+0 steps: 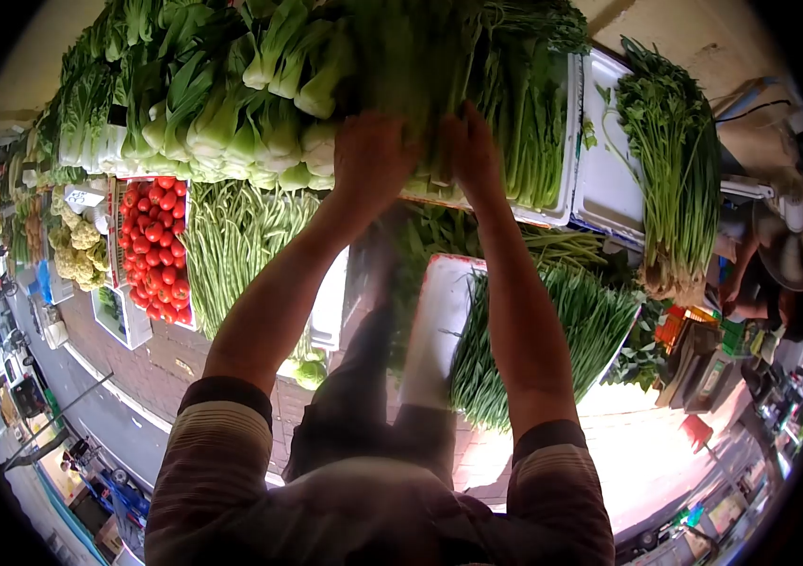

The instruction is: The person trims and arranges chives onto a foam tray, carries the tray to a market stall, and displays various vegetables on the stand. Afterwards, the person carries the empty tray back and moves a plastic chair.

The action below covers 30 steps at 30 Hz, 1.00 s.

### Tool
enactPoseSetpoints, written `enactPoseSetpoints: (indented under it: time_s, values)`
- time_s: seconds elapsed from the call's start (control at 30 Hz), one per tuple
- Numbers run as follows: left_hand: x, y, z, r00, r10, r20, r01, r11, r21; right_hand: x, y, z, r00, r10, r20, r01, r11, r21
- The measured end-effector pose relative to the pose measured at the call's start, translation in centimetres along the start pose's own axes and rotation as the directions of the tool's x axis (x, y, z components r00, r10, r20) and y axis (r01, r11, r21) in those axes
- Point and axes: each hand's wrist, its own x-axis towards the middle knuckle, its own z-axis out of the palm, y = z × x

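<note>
Both arms reach up to the upper middle of the head view. My left hand (pixel 370 156) is closed at the edge of some dark leafy greens, beside the pale-stemmed bok choy (pixel 274 132). To its right, my right hand (pixel 473 151) is closed too, close to long green stalks (pixel 538 141). The greens between the two hands are blurred by motion, so what the fingers grip cannot be made out. Below the hands lie long green beans (pixel 241 236) and a pile of thin green chives (pixel 543 340).
Red tomatoes (pixel 156 250) fill a box at the left, with cauliflower (pixel 76 250) beyond. A white foam tray (pixel 606 141) and rooted leafy herbs (pixel 675 170) are at the right. Another white tray (pixel 439 321) stands by my legs. Street and vehicles lie at far left.
</note>
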Motion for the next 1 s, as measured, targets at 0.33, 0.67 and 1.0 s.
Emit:
enactPoseSetpoints:
  time_s: [0.33, 0.67, 1.0]
  values:
    - [0.8, 2.0, 0.4, 0.995, -0.093, -0.027, 0.095, 0.987, 0.13, -2.2, -3.2, -2.4, 0.985, 0.156, -0.079, -0.149, 0.985, 0.081]
    - [-4.3, 1.2, -0.3, 0.975, -0.22, 0.027, 0.221, 0.973, -0.06, -4.0, 9.7, -10.6, 0.872, 0.324, -0.367, -0.437, 0.852, -0.288]
    - [-0.2, -0.5, -0.9, 0.973, -0.056, -0.223, 0.031, 0.993, -0.114, -1.7, 11.2, -9.2, 0.748, 0.573, -0.335, -0.655, 0.559, -0.508]
